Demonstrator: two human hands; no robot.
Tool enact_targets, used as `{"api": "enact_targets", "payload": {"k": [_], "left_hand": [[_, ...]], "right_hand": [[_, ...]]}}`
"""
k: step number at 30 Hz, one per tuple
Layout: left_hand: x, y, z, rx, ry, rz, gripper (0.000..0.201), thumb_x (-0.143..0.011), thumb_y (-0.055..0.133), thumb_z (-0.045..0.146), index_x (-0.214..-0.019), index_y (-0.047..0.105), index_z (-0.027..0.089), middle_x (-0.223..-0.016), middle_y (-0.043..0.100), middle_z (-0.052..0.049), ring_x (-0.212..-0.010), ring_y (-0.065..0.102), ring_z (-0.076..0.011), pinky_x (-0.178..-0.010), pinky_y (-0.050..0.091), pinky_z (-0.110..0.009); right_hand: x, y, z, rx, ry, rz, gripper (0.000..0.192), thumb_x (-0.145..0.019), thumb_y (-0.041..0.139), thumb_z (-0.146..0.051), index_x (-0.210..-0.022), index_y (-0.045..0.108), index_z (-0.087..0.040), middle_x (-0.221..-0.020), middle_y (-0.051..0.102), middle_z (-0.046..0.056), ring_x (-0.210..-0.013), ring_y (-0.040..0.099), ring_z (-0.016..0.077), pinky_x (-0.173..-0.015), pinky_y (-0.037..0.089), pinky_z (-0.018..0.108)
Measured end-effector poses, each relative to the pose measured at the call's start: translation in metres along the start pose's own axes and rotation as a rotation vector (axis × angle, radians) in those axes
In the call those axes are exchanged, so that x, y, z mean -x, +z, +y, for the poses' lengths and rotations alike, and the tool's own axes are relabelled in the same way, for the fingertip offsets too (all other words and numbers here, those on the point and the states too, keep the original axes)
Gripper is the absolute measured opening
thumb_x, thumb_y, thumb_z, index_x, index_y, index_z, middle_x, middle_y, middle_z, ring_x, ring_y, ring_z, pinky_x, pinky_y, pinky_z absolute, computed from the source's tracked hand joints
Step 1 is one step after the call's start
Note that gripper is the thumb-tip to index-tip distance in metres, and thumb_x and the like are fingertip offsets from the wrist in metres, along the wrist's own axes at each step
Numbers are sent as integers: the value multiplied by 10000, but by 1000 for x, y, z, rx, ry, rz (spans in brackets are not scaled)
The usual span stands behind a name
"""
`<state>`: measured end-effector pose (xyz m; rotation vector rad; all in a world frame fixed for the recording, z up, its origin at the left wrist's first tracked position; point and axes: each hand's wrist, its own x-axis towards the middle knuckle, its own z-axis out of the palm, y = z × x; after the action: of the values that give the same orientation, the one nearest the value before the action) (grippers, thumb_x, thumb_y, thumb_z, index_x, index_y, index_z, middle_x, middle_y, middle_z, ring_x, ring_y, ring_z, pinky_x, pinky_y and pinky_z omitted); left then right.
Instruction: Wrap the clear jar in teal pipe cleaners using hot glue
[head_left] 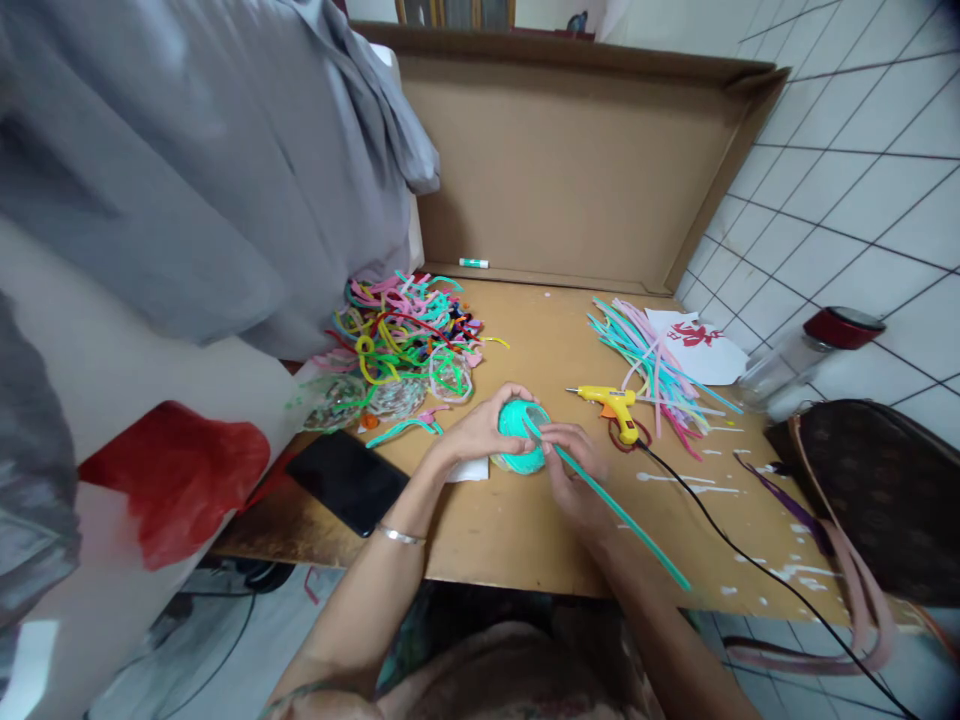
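A small round turquoise piece (pixel 516 430), hollow and seemingly wound from pipe cleaners, is gripped by my left hand (pixel 480 425), with the fingers around its far side and the thumb on the near side. In my right hand (pixel 576 472), a long turquoise pipe cleaner (pixel 637 532) is pinched close to one end, which meets the piece's opening. Its other end trails down to the right over my forearm. Whether that end is attached cannot be made out. Right of my hands lies a yellow glue gun (pixel 616 408), with its nozzle pointing left.
A tangled pile of colourful pipe cleaners (pixel 397 330) lies at the left, near a black phone or tablet (pixel 349 482). Straight pipe cleaners (pixel 645 350), a glass bottle (pixel 795 365) and a brown bag (pixel 877 490) are on the right. The glue gun's black cord (pixel 720 535) crosses the table. Behind stands a cardboard panel (pixel 555 170).
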<state>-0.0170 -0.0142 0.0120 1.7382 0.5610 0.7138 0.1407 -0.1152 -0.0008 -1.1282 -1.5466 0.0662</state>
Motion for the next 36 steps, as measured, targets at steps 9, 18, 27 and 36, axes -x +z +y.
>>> {"api": "enact_targets", "payload": {"k": [9,18,27,36], "left_hand": [[0,0,1,-30,-16,-11,622,-626,803,318,-1140,473,204,-1263,570,-87,-1134,563,-247,-969,447,-370],[3,-5,5,-85,-1,-47,618,-676,774,361,-1184,462,202,-1280,557,-98,-1168,550,-263,-996,446,-379],[4,-8,-1,36,-24,-47,383,-892,522,460,-1188,493,218,-1292,566,-81,-1205,520,-254,-1035,405,-377],[2,-6,-7,26,-26,-19,346,-909,483,416,-1187,500,211,-1273,568,-83,-1141,541,-240,-1015,411,-371]], "right_hand": [[2,3,8,28,-87,-12,121,-872,549,-177,-851,654,-232,-883,729,57,-847,692,187,-765,579,367],[0,4,2,3,-137,1,158,-867,530,-135,-869,658,-228,-863,713,55,-839,673,184,-753,563,357],[5,7,9,-2,-170,3,166,-846,555,-105,-918,657,-214,-917,711,67,-876,669,188,-788,548,360],[5,9,10,4,-207,37,167,-844,559,-89,-913,650,-210,-916,691,73,-860,649,187,-759,546,354]]}}
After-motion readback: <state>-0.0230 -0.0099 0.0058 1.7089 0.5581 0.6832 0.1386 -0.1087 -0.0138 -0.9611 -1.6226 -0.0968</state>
